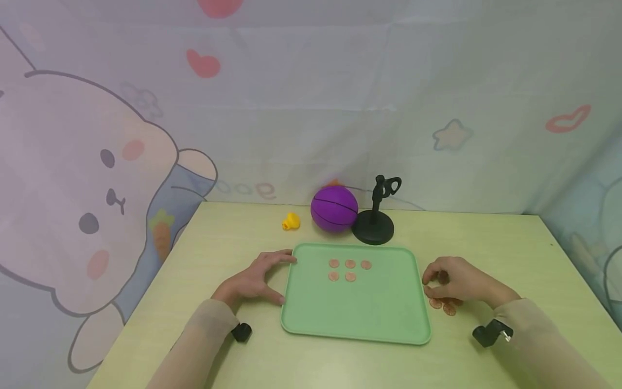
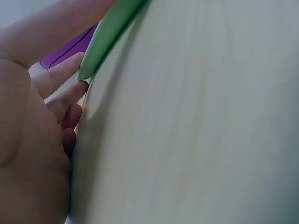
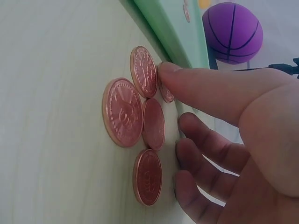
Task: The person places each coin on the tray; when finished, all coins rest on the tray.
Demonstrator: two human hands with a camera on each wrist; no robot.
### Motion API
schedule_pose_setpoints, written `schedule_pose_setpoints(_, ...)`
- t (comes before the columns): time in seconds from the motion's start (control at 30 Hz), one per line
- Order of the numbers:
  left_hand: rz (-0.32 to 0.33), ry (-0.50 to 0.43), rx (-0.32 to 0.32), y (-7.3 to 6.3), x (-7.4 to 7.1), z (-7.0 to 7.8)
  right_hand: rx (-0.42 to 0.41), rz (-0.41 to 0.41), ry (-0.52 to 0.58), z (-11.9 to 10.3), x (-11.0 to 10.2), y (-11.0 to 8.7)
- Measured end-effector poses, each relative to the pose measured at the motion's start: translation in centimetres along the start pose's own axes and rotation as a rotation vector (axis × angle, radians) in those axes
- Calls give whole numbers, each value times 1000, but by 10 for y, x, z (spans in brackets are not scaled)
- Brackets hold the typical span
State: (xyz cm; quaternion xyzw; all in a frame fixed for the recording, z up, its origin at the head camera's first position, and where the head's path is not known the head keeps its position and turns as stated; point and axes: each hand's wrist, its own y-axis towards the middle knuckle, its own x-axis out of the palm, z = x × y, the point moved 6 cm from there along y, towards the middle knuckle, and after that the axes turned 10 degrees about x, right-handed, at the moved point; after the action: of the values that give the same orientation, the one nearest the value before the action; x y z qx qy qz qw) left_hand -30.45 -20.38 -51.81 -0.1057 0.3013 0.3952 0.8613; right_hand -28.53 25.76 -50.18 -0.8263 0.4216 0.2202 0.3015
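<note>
Coins — five on tray, five seemingly left by its right edge; left hand spread — whether right hand pinches, cannot tell.

I record a tray in plain light green and copper-coloured coins, some bearing stamped figures and dotted borders. From my feed, the table is pale yellow with faint grain. I log a purple ball crossed by black lines, a yellow toy, a black stand and beige sleeves. The greyish-white backdrop carries red hearts, a peach star outlined in grey-blue, and an orange carrot on blue.
</note>
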Motion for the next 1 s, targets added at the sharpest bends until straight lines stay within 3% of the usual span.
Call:
schedule_pose_setpoints(0.33,-5,-2,-19,-2,2,-1,-46,145,-213,-2,-9,1)
schedule_pose_setpoints(0.53,-3,4,0,-1,0,1,-21,119,-169,-2,-10,2)
schedule_pose_setpoints(0.77,-4,-3,-29,-1,-2,0,-34,137,-184,-2,-15,6)
schedule_pose_setpoints(1.0,-2,-27,-21,-1,0,-1,-47,74,-141,-4,-14,8)
